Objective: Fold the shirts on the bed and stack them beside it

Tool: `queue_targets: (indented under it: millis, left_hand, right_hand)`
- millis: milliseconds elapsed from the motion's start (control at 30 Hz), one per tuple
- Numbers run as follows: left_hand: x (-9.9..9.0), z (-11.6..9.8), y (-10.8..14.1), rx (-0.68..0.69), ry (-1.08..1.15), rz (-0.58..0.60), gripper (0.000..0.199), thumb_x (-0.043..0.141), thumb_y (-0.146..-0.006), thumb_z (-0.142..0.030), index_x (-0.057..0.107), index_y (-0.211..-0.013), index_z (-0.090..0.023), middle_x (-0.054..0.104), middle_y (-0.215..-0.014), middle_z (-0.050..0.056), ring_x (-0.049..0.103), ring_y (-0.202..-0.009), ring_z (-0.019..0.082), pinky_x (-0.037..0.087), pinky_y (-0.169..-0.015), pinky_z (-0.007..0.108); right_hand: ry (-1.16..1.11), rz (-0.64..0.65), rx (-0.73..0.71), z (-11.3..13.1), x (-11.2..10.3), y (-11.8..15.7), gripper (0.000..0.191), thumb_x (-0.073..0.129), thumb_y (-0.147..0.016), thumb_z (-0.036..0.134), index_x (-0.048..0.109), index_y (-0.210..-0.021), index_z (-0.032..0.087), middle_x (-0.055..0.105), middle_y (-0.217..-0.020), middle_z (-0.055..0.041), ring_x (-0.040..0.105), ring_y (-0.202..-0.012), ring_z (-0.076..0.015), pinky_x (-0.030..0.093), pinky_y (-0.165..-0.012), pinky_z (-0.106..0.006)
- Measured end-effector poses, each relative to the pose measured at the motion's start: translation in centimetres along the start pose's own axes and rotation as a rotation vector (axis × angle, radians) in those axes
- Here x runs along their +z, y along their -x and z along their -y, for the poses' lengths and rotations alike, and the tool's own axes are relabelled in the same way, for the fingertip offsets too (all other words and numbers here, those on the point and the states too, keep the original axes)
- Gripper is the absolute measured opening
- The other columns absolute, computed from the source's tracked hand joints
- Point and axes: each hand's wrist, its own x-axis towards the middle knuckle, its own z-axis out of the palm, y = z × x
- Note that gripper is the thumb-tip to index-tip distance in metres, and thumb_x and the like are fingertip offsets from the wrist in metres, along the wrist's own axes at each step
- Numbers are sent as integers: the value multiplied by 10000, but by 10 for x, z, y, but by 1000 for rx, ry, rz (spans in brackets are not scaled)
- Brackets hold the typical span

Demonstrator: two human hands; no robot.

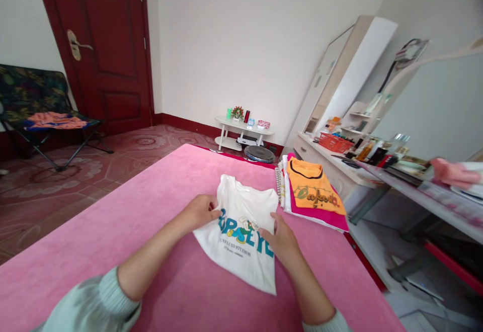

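A white shirt [245,206] with blue-green "POPEYE" lettering and a cartoon figure lies on the pink cover [158,181], its neckline away from me. My left hand [198,214] pinches the shirt's left edge between thumb and fingers. On the opposite edge, my right hand [281,239] has its thumb on the printed front and its fingers at the side, gripping the fabric. Just right of the shirt sits a stack of folded clothes, with an orange shirt [311,183] on top and magenta and white pieces under it.
Beyond the pink surface stands a small white table [241,128] with a plant. A dressing table [339,163] with bottles and a red basket [334,142] is at the right. A folding chair [49,110] holding peach cloth stands by the dark red door [109,40].
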Motion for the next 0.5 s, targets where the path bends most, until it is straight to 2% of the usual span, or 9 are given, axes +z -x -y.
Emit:
queue_targets:
  millis: [33,100,167,267,333,400,500]
  left_hand:
    - [9,-13,2,60,61,-57,126,558,-721,-264,628,-727,-159,649,-712,16,590,-681,160,406,-611,235]
    - [29,-41,12,179,165,-99,172,540,-738,-212,663,-850,-169,678,-844,31,603,-783,166,432,-718,241]
    - [48,-67,26,296,221,16,233,590,-711,-208,687,-923,-195,680,-951,41,605,-856,184,436,-778,253]
    - [67,-90,46,391,278,176,250,697,-634,-257,712,-878,-206,668,-1002,44,602,-875,203,446,-771,254]
    - [72,-94,50,392,373,198,214,684,-662,-278,717,-859,-199,673,-985,37,605,-862,194,449,-750,242]
    - [72,-90,46,312,500,164,193,584,-772,-310,708,-816,-169,687,-844,30,613,-759,165,452,-678,224]
    - [64,-70,29,136,570,-79,325,441,-872,-363,667,-779,-149,664,-702,23,595,-666,148,448,-627,222]
  right_hand:
    - [-85,-8,-25,2,4,1,660,590,-732,476,470,-1271,112,592,-1206,-174,561,-1101,-311,431,-914,-420]
    - [-249,-11,-74,7,10,3,609,529,-777,521,504,-1244,132,580,-1235,-152,547,-1127,-287,420,-945,-408]
    - [-346,-23,-93,10,16,5,587,519,-787,527,524,-1226,137,562,-1266,-142,522,-1161,-275,394,-982,-404]
    - [-383,-86,-74,8,21,3,566,599,-731,461,549,-1178,118,584,-1225,-148,533,-1134,-281,392,-978,-402]
    - [-426,-118,-84,4,24,-1,465,612,-697,380,589,-1080,117,644,-1094,-127,587,-1015,-267,442,-899,-376]
    - [-486,-119,-107,4,25,-3,319,570,-695,315,613,-952,132,676,-900,-78,614,-824,-229,482,-758,-334]
    - [-486,-145,-159,15,19,1,187,491,-724,258,590,-849,162,634,-750,-26,567,-678,-180,463,-637,-284]
